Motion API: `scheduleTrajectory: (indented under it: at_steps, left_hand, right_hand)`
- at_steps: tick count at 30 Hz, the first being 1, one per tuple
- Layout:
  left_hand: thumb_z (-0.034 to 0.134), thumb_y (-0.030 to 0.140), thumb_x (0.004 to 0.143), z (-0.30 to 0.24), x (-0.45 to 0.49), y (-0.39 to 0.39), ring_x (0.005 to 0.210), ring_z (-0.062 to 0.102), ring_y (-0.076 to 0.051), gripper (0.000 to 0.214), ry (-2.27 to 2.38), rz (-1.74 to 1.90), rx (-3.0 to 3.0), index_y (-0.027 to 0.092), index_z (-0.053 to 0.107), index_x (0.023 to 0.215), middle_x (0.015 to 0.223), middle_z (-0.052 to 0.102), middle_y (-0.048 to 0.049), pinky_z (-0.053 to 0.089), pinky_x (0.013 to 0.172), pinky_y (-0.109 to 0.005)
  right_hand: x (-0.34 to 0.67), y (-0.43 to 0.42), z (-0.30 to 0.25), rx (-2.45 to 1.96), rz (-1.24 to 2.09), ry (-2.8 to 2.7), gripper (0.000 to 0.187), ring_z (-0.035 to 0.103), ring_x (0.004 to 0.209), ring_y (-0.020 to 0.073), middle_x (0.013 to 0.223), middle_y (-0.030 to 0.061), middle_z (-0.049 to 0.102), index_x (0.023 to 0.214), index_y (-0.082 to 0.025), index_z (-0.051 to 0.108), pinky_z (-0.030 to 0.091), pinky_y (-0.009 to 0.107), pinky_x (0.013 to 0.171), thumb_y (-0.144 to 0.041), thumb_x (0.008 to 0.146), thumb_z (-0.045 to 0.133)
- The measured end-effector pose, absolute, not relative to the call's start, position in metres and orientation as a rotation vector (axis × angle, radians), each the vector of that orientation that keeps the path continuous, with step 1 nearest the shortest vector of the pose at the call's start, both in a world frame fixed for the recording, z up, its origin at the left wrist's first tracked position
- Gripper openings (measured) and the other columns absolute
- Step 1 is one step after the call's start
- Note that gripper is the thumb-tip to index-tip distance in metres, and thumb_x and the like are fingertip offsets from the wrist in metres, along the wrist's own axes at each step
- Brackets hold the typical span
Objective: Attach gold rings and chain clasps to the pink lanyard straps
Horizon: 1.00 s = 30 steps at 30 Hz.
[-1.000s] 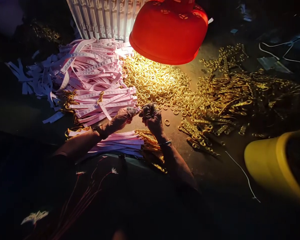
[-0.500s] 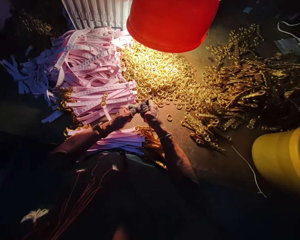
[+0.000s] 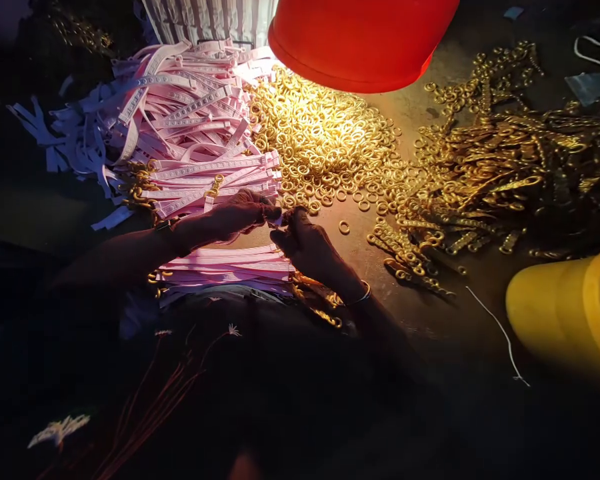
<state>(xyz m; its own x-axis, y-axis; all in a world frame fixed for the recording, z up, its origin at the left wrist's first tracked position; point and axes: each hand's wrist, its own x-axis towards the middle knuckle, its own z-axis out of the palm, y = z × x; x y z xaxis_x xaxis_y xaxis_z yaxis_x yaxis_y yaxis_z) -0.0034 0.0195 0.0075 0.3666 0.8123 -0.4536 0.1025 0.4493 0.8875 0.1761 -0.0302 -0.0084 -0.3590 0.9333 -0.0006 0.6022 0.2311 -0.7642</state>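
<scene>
My left hand point(image 3: 240, 215) is closed in a pinch at the end of a pink strap, beside the pile of pink straps point(image 3: 190, 127). My right hand point(image 3: 307, 243) is closed too, its fingertips meeting the left hand's at the strap end; what it pinches is too small to make out. A neat stack of pink straps point(image 3: 230, 267) with gold ends lies just below both hands. The heap of gold rings point(image 3: 320, 133) spreads just beyond my fingers, and one loose ring point(image 3: 345, 227) lies to the right of my right hand.
A red lampshade point(image 3: 360, 40) hangs above the rings and lights them. A heap of gold chain pieces point(image 3: 505, 173) lies at the right. A yellow tub point(image 3: 565, 307) stands at the right edge, with a thin white cord point(image 3: 495, 330) near it. A white ribbed crate point(image 3: 210, 20) stands behind.
Both hands have stayed together at the strap end. My right wrist has dropped lower and to the right, and the view has shifted slightly.
</scene>
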Motion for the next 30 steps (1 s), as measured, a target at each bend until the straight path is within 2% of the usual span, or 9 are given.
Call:
scheduleTrajectory:
  at_steps: [3,8,10,13,17,19,25,28,30]
  left_hand:
    - [0.076,0.021,0.07,0.011,-0.01,0.001,0.039,0.031,-0.003,0.021,1.112,0.44,1.052,0.01,0.064,0.058,0.046,0.047,0.0016,0.019,0.041,-0.019]
    - [0.075,0.023,0.071,0.004,-0.017,-0.034,0.044,0.036,-0.004,0.028,1.001,0.374,1.063,0.01,0.061,0.051,0.046,0.046,0.0015,0.026,0.043,-0.018]
    - [0.074,0.025,0.073,0.003,-0.018,-0.044,0.046,0.038,-0.005,0.026,0.985,0.412,1.054,0.01,0.063,0.055,0.049,0.05,0.0004,0.029,0.044,-0.018]
    - [0.073,0.028,0.074,0.003,-0.019,-0.053,0.049,0.042,-0.007,0.021,1.017,0.503,1.029,0.01,0.066,0.063,0.056,0.057,-0.0014,0.033,0.046,-0.019]
    - [0.076,0.032,0.071,-0.001,-0.017,-0.054,0.047,0.039,-0.006,0.027,1.034,0.543,0.969,0.011,0.062,0.06,0.052,0.051,0.0011,0.031,0.045,-0.018]
    - [0.077,0.034,0.069,-0.004,-0.016,-0.053,0.046,0.037,-0.005,0.031,1.019,0.542,0.936,0.012,0.059,0.055,0.049,0.048,0.0021,0.028,0.044,-0.018]
    - [0.076,0.037,0.067,-0.012,-0.01,-0.05,0.048,0.04,-0.006,0.035,0.99,0.546,0.896,0.012,0.058,0.053,0.05,0.051,0.0003,0.03,0.046,-0.019]
    - [0.076,0.034,0.068,-0.011,-0.007,-0.043,0.046,0.038,-0.005,0.031,1.045,0.555,0.987,0.013,0.058,0.053,0.048,0.049,0.0017,0.029,0.044,-0.018]
    - [0.077,0.029,0.066,-0.005,-0.009,-0.034,0.048,0.043,-0.005,0.025,1.14,0.475,1.112,0.013,0.062,0.055,0.049,0.052,0.0017,0.033,0.045,-0.016]
  right_hand:
    - [0.17,-0.063,-0.011,-1.526,0.765,-2.146,0.033,0.047,0.05,0.0144,0.063,0.0024,0.055,0.1,-0.016,0.049,0.024,0.027,0.052,-0.048,0.092,0.048]
    - [0.164,-0.094,-0.032,-1.549,0.659,-2.187,0.038,0.042,0.046,0.0143,0.061,0.005,0.053,0.097,-0.015,0.05,0.018,0.029,0.049,-0.052,0.094,0.041]
    - [0.163,-0.097,-0.035,-1.549,0.716,-2.105,0.037,0.042,0.047,0.0142,0.062,0.0048,0.052,0.093,-0.017,0.048,0.019,0.029,0.049,-0.053,0.094,0.041]
    - [0.162,-0.095,-0.029,-1.526,0.983,-1.931,0.034,0.043,0.049,0.0127,0.062,0.0013,0.051,0.09,-0.019,0.044,0.025,0.027,0.048,-0.053,0.092,0.044]
    - [0.158,-0.087,-0.02,-1.382,1.288,-1.819,0.029,0.045,0.056,0.0105,0.067,-0.0005,0.052,0.086,-0.021,0.041,0.033,0.024,0.051,-0.049,0.092,0.044]
    - [0.156,-0.084,-0.021,-1.348,1.305,-1.852,0.026,0.042,0.057,0.0101,0.069,-0.0005,0.052,0.083,-0.021,0.04,0.033,0.025,0.053,-0.046,0.092,0.044]
    - [0.159,-0.076,-0.028,-1.324,1.234,-1.983,0.025,0.041,0.059,0.0097,0.071,-0.0013,0.052,0.084,-0.02,0.041,0.03,0.025,0.054,-0.043,0.091,0.047]
    - [0.166,-0.069,-0.022,-1.328,1.265,-2.031,0.027,0.04,0.058,0.0089,0.07,-0.0022,0.051,0.081,-0.02,0.04,0.028,0.024,0.053,-0.044,0.093,0.045]
    - [0.172,-0.063,-0.017,-1.298,1.255,-2.072,0.029,0.038,0.058,0.0085,0.068,-0.0033,0.049,0.081,-0.02,0.04,0.028,0.023,0.054,-0.046,0.093,0.046]
